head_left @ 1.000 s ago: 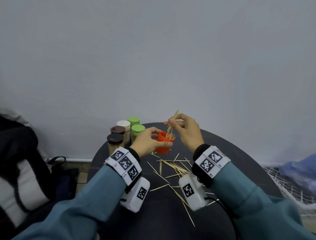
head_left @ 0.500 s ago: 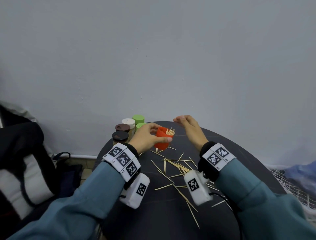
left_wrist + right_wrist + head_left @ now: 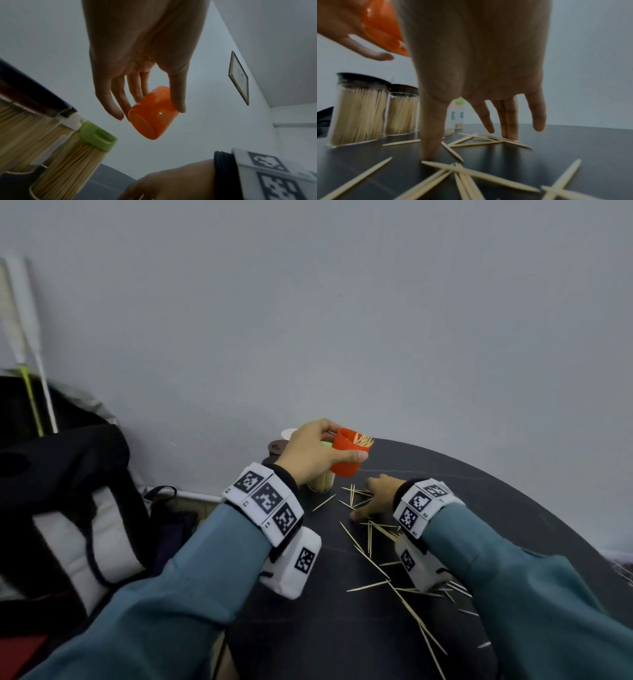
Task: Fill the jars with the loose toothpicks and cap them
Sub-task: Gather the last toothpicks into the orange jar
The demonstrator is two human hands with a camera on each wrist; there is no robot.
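Since half a sec ago the right hand (image 3: 378, 497) has dropped from beside the cup down to the round black desk (image 3: 479, 491), fingers spread and straight, thumb tip (image 3: 426, 154) touching the surface just by the scattered loose wooden toothpicks (image 3: 373, 537); it holds nothing yet. The left hand (image 3: 317, 451) has its grip wrapped round the small orange plastic cup-shaped jar (image 3: 346, 453), thumb on one side, fingers on the other, lifted off the desk and tilted w/ a few picks poking out of the mouth. Behind it stand the filled clear jars, dark-lidded (image 3: 359, 108) and green-lidded (image 3: 96, 136).

Looks like the gather step, plenty still loose. To do it well, I'd say: rake several picks together w/ the flat fingers first so they lie parallel, then pinch the bundle mid-length, and bring the orange jar's mouth low and close, angled toward the right hand, so ends don't snag the rim or spill.
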